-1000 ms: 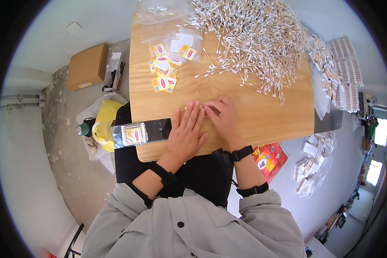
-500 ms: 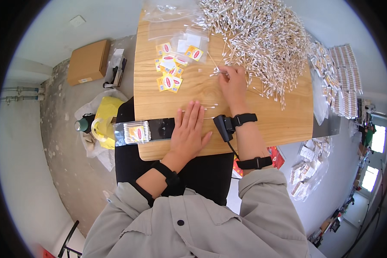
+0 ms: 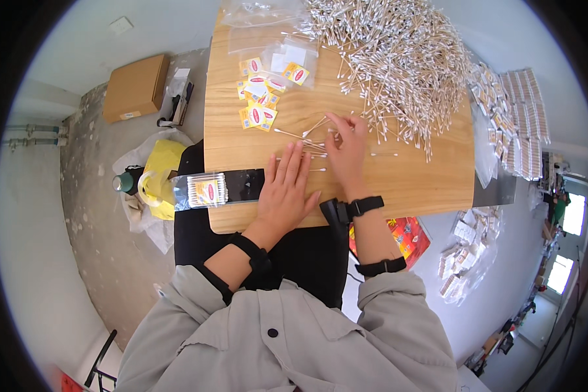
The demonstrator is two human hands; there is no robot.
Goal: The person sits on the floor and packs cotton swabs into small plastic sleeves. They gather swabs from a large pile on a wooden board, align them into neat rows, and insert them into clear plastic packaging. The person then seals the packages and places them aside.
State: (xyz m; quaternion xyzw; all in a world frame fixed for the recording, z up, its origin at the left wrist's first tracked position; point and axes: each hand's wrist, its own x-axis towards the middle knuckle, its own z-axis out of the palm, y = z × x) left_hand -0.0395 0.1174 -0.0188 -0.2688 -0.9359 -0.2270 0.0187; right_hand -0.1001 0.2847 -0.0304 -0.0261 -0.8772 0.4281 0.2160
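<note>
My left hand lies flat on the wooden table, fingers stretched out, over the right part of a black strip. Swab ends show beside its fingers. My right hand is bent over the table with thumb and index finger apart. Several loose cotton swabs lie between the two hands, some against the right fingertips. On the strip's left part rests a clear bag of cotton swabs with a yellow and white card. Whether anything is under the left palm is hidden.
A big heap of cotton swabs covers the table's far right. Yellow and white cards and clear plastic bags lie at the far left of the wooden table. Packed swab bundles stand beyond the right edge.
My right hand has moved nearer, toward my left hand, and its fingers have spread. More swabs now lie between the hands. My left hand stays flat.
</note>
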